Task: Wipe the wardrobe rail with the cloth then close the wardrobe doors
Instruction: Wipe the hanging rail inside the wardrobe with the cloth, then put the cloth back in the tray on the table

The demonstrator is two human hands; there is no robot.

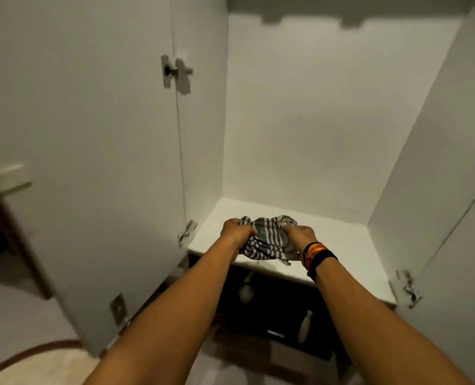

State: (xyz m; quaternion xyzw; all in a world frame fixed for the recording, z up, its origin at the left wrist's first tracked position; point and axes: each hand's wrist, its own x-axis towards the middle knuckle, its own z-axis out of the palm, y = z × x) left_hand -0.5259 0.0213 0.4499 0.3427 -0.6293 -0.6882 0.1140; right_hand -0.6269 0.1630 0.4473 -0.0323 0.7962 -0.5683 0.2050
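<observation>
A grey-and-white checked cloth (264,240) lies bunched on the white shelf (339,245) inside the open wardrobe. My left hand (236,232) grips its left side and my right hand (299,236), with dark bands on the wrist, grips its right side. The left wardrobe door (78,162) stands wide open, and the right door (458,273) is open too. No rail shows in this view.
Metal hinges (175,72) sit on the left door edge, with more near the shelf corners. Below the shelf is a dark compartment (272,309) with pale objects inside. A rounded beige surface (36,362) lies at the lower left.
</observation>
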